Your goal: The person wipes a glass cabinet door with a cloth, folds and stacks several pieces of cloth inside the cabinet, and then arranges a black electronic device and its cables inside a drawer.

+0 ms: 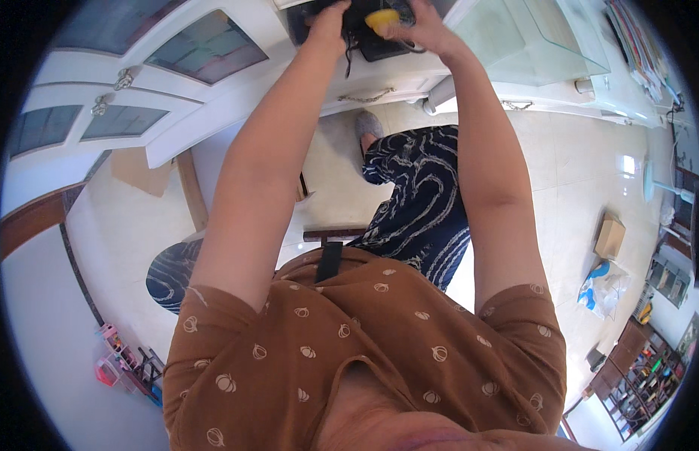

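Both my arms reach up to the top edge of the picture, over a white cabinet. My left hand (328, 22) touches or holds something black there; its fingertips are partly cut off by the frame. My right hand (425, 31) is beside a rounded yellow object (383, 21), with its thumb against it. That object is blurred, and its kind cannot be told. Under and between the hands lies a dark, flat item (377, 46), with a thin black cord (348, 55) hanging from it over the cabinet front.
White drawers with an ornate metal handle (367, 97) stand below the hands. Glass-paned cabinet doors (208, 48) are at the upper left, a glass panel (530, 45) at the upper right. A cardboard box (610, 235) and a plastic bag (604, 288) lie on the floor at right.
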Demonstrator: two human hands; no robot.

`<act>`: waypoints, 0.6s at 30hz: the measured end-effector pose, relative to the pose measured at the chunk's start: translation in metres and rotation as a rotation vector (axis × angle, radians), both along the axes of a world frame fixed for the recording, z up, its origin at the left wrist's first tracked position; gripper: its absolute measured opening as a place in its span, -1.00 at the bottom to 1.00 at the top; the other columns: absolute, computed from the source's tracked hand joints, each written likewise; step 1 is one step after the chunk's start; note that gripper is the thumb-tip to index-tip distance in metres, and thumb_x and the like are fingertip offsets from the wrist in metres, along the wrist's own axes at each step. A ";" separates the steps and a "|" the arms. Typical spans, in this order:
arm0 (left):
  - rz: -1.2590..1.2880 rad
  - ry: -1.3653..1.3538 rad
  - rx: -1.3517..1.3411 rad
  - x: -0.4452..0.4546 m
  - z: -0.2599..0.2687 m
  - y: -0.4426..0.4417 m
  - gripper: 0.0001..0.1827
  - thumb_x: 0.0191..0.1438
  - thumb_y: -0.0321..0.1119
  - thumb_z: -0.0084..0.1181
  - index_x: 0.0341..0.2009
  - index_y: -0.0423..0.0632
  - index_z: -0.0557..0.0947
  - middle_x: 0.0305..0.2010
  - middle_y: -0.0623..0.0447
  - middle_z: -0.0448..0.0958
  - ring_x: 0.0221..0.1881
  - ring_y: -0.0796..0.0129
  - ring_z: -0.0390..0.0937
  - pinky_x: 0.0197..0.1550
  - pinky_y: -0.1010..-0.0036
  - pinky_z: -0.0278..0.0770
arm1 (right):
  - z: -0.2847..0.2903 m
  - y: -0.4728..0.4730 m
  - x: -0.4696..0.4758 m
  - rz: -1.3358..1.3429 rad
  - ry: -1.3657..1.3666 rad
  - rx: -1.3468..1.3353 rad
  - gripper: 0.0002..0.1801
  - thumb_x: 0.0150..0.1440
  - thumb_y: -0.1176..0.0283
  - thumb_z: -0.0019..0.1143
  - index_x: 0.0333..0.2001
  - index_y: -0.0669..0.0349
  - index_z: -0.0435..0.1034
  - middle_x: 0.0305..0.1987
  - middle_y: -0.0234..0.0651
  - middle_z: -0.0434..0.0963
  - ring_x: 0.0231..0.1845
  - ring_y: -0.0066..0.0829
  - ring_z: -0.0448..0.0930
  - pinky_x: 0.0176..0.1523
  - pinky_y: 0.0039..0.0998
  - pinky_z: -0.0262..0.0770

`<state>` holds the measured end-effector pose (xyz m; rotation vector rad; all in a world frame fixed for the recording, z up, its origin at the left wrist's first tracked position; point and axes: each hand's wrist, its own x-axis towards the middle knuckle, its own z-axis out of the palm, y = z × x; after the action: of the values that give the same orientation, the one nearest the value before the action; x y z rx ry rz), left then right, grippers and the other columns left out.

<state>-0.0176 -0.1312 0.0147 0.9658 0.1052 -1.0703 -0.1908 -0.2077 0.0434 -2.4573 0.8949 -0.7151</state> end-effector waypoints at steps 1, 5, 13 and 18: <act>-0.084 -0.243 0.131 -0.010 0.007 0.007 -0.48 0.04 -0.28 0.21 0.10 -0.16 0.44 0.00 -0.04 0.54 0.06 0.03 0.47 0.17 0.24 0.40 | -0.013 0.004 -0.013 0.143 0.052 -0.121 -0.24 0.04 0.12 0.24 0.24 0.27 0.20 0.29 0.23 0.22 0.33 0.00 0.27 0.32 -0.15 0.24; -0.001 -0.994 0.779 -0.016 -0.023 0.016 -0.16 -0.08 -0.03 0.31 0.21 -0.26 0.36 0.19 -0.32 0.36 0.23 -0.07 0.29 0.26 0.27 0.24 | -0.037 0.001 0.012 -0.026 0.296 -0.068 -0.18 0.04 -0.05 0.16 0.33 -0.08 0.10 0.42 0.04 0.04 0.42 0.06 0.10 0.32 0.01 0.17; -0.185 -1.486 0.266 -0.032 -0.002 0.130 -0.27 -0.06 -0.17 0.26 0.17 -0.25 0.36 0.25 -0.33 0.20 0.27 -0.18 0.20 0.28 0.18 0.20 | -0.009 0.022 0.036 -0.196 0.235 -0.420 -0.18 -0.01 0.03 0.23 0.28 0.07 0.15 0.31 0.03 0.22 0.34 0.02 0.23 0.25 0.01 0.22; -0.259 -1.727 0.264 -0.026 0.024 0.273 -0.46 -0.02 -0.34 0.20 0.11 -0.10 0.46 0.23 -0.25 0.27 0.27 -0.09 0.21 0.28 0.20 0.18 | 0.035 0.055 0.026 -0.124 0.147 -0.322 -0.61 -0.03 0.20 0.26 -0.15 0.17 0.47 -0.12 -0.17 0.53 -0.11 -0.17 0.57 -0.09 -0.23 0.50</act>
<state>-0.0437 0.1417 0.0388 1.8735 -1.3364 -0.1425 -0.1646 -0.1524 0.0788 -2.7869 1.0669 -0.7814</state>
